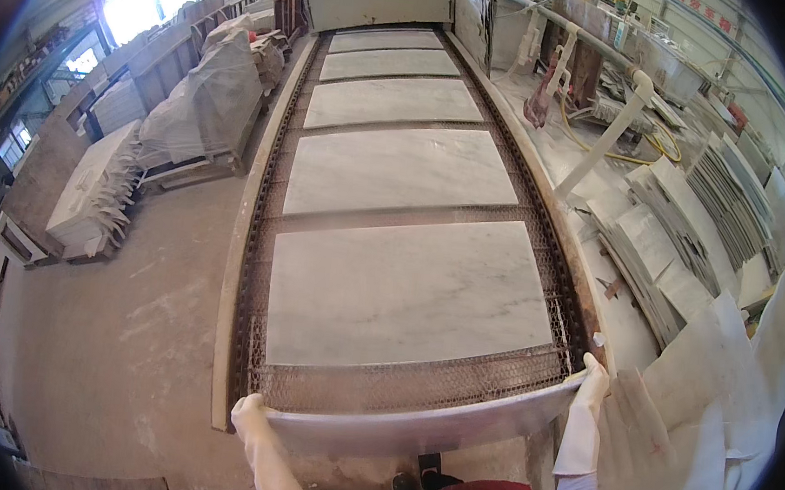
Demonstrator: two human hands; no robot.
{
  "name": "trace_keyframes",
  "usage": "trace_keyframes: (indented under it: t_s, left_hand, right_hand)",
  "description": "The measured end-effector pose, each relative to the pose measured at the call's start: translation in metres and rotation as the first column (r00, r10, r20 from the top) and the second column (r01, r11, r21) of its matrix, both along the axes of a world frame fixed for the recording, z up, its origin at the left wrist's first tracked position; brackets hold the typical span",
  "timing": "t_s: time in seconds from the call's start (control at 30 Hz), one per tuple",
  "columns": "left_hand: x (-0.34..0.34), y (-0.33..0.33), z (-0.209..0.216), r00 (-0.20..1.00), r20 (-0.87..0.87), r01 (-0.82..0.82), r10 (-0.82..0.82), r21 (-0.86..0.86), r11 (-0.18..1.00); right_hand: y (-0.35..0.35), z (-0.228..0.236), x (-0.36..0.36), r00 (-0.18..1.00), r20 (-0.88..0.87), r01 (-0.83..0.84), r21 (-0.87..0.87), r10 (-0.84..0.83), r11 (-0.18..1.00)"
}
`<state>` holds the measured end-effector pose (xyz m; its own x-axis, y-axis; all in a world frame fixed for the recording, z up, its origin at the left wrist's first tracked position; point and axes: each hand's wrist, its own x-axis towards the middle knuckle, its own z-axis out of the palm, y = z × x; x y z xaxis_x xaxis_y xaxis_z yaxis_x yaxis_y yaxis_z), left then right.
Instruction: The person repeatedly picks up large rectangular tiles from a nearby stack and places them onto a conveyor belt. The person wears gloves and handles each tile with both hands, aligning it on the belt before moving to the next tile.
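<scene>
A stone slab (433,426), pale and thin, is tilted at the near end of the conveyor, seen mostly along its edge. My left hand (255,424), in a cream rubber glove, is closed on its left end. At the right end my right hand (590,393), gloved alike, grips the slab's corner. Just beyond lies a white marble slab (407,288) with grey veins, flat on the brown mesh belt (371,380). Further slabs, such as a second marble slab (404,171), follow in a row away from me.
Rails border the belt, among them the left rail (229,324). A grey housing (381,6) spans the far end. To the right lean stacked stone sheets (733,195) beside a pale pipe (607,138). Plastic-wrapped stacks (205,98) and a slab pile (94,191) stand left on the concrete floor (123,333).
</scene>
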<state>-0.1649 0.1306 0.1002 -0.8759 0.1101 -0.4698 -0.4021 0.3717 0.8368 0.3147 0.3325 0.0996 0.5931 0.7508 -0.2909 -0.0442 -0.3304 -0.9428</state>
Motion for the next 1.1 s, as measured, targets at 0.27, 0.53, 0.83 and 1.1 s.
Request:
trace_keyframes:
  t_s: [0.27, 0.53, 0.83, 1.1]
  left_hand:
    - [-0.026, 0.032, -0.032, 0.978, -0.077, 0.183, -0.194, -0.132, 0.974]
    - [-0.027, 0.052, -0.043, 0.966, -0.189, 0.142, -0.177, -0.186, 0.972]
    - [0.019, 0.001, -0.021, 0.958, -0.266, 0.005, 0.107, 0.386, 0.922]
    - [0.048, -0.129, -0.089, 0.933, -0.084, 0.306, -0.350, -0.325, 0.895]
  right_hand:
    - [0.033, -0.014, -0.018, 0.999, 0.041, -0.030, -0.016, 0.031, 0.999]
    - [0.029, -0.029, -0.014, 0.887, 0.180, -0.437, 0.028, 0.426, 0.899]
    - [0.053, -0.061, -0.008, 0.815, 0.342, -0.419, -0.212, 0.468, 0.883]
    - [0.057, -0.059, -0.013, 0.783, 0.375, -0.458, -0.191, 0.496, 0.868]
